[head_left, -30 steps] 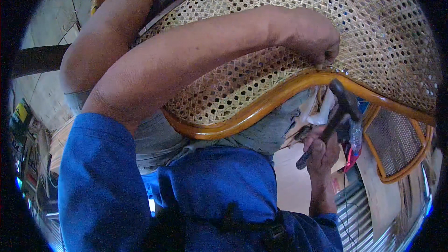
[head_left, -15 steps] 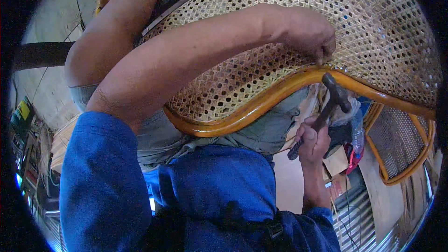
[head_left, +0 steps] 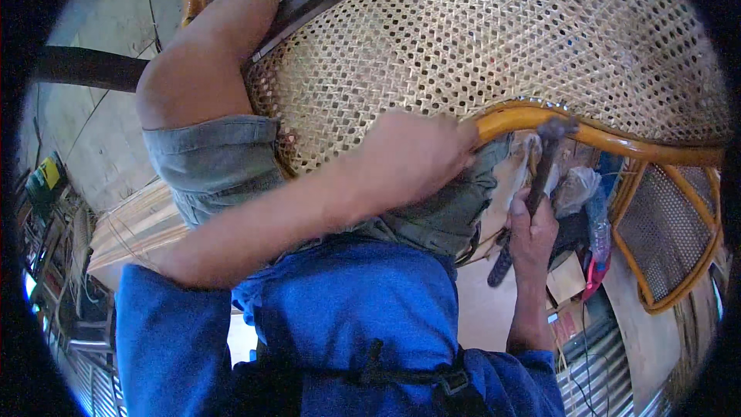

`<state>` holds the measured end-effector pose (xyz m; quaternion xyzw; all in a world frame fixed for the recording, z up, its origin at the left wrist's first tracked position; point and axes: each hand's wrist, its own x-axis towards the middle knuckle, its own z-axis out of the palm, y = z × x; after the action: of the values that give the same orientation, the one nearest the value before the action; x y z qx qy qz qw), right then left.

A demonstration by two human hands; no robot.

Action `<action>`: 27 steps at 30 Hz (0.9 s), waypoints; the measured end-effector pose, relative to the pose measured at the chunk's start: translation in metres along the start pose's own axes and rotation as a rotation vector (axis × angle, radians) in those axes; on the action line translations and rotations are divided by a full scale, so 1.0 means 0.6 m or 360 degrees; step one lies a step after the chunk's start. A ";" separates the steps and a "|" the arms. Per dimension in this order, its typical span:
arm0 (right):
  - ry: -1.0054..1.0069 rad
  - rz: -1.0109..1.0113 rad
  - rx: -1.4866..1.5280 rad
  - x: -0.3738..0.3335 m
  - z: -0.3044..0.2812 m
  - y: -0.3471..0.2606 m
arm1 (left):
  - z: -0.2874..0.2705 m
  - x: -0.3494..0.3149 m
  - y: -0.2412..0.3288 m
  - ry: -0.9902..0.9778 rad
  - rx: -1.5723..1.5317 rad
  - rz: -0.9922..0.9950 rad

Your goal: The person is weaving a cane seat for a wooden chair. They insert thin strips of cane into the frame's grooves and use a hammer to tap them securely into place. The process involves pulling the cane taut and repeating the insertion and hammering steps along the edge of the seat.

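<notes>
A large woven cane panel (head_left: 432,46) lies across my lap, edged by a curved, glossy rattan pole (head_left: 617,144). My right hand (head_left: 534,233) is closed round the handle of a hammer (head_left: 543,171). The hammer's dark head is up at the rattan pole; whether it touches is unclear. My left hand (head_left: 421,143) is over the near edge of the panel, beside the pole, covering part of it. Motion smears its fingers, so what they hold, if anything, does not show.
At right stands another rattan frame with cane mesh (head_left: 671,235). Near it are a clear plastic bag (head_left: 577,189) and a cardboard box (head_left: 567,279). Flat wooden strips (head_left: 135,228) lie at left, and a dark beam (head_left: 332,0) runs along the panel's far edge.
My left hand has moved left and nearer to my body, down from the cane panel beyond the pole. The hammer stays in my right hand, its handle now more upright.
</notes>
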<state>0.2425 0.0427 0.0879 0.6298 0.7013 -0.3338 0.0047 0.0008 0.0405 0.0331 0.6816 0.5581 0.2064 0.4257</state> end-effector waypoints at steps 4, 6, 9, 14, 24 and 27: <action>0.0071 -0.0220 -0.0056 0.005 0.014 0.025 | 0.032 -0.046 0.012 0.0226 0.0092 0.0003; -0.0017 -0.0119 -0.0035 0.008 0.019 0.028 | 0.039 -0.050 0.015 0.0285 0.0161 0.0019; -0.0228 0.0123 -0.0023 0.016 0.020 0.027 | 0.046 -0.050 0.019 0.0329 0.0247 0.0001; -0.0030 -0.0290 -0.0068 0.024 0.020 0.029 | 0.042 -0.048 0.022 0.0302 0.0314 -0.0026; -0.0118 -0.0157 -0.0237 0.029 0.034 0.013 | 0.045 -0.048 0.018 0.0349 0.0295 0.0033; 0.0002 -0.0145 -0.0096 0.024 0.029 0.000 | 0.046 -0.047 0.017 0.0333 0.0289 0.0014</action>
<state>0.2322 0.0468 0.0682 0.5969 0.7390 -0.3121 0.0081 0.0194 0.0043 0.0316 0.6945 0.6130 0.2268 0.3007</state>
